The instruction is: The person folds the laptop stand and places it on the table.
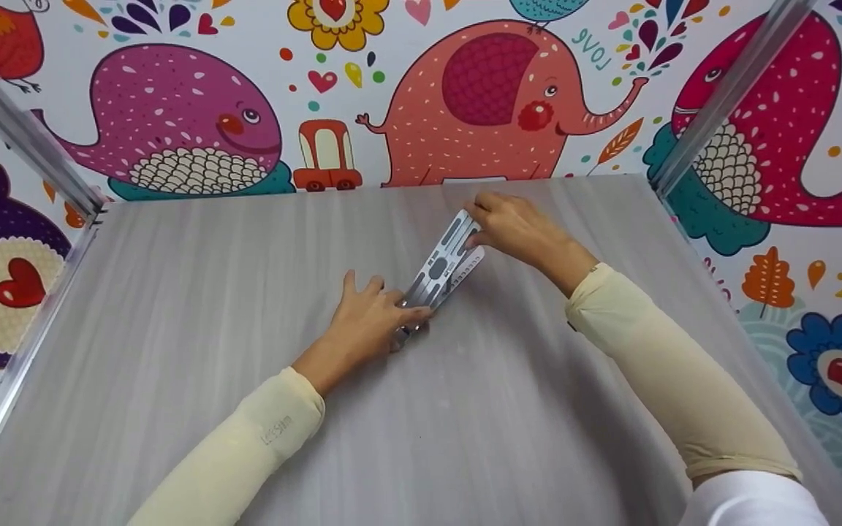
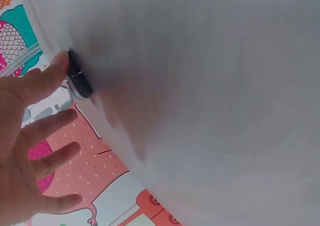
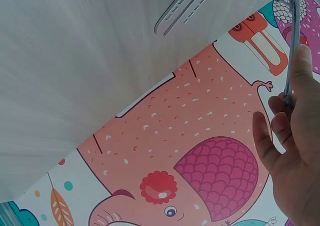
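Observation:
A silver metal folding stand with long slots, resembling a laptop stand, slants across the middle of the tabletop. Its lower end is between the thumb and fingers of my left hand, whose other fingers spread out. At the upper end, my right hand pinches the top plate, thumb against one face. Beneath that plate a second slotted arm splays off at an angle in the right wrist view. The left wrist view shows a black end piece by my left thumb; most of the stand is hidden there.
The grey wood-grain table ends at a wall printed with cartoon animals. Metal posts rise at its back corners. A metal rail runs along the left edge.

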Motion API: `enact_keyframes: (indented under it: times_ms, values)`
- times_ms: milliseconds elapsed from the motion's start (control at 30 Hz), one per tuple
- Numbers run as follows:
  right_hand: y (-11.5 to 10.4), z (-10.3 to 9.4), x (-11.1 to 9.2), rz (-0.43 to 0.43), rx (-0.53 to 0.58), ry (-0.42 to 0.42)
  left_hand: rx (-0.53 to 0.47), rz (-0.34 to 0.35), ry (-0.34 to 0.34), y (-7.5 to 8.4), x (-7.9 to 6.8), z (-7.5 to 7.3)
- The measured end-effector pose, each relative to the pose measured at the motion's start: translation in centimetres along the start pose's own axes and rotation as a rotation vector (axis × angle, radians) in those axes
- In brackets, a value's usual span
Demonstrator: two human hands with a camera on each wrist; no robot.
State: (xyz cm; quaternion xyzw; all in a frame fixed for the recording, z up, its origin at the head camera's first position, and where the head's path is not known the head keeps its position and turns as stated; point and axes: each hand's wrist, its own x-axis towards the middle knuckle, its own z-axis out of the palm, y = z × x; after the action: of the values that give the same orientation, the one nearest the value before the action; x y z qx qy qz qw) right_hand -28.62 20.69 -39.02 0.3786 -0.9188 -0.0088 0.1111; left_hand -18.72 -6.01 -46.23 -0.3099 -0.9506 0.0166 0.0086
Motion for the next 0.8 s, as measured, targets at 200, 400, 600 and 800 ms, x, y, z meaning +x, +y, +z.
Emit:
enact_keyframes:
  times_ms: [200, 400, 600, 800]
  values:
    - [0.1, 0.3, -0.2, 0.032, 0.013, 0.024, -0.003, 0.004, 0.001, -0.1, 0.0, 0.0]
    - [0.4, 1.2, -0.5, 0.154, 0.213, -0.031, -0.076, -0.007, -0.041, 0.3, 0.0, -0.4]
    - [1.0, 4.1, -1.1, 0.321, 0.657, -0.070, -0.369, -0.186, -0.085, 1.3, 0.2, -1.1]
    - [1.4, 6.9, -1.7, 0.408, 0.700, -0.165, -0.528, -0.432, -0.050, 2.2, 0.5, -1.0]
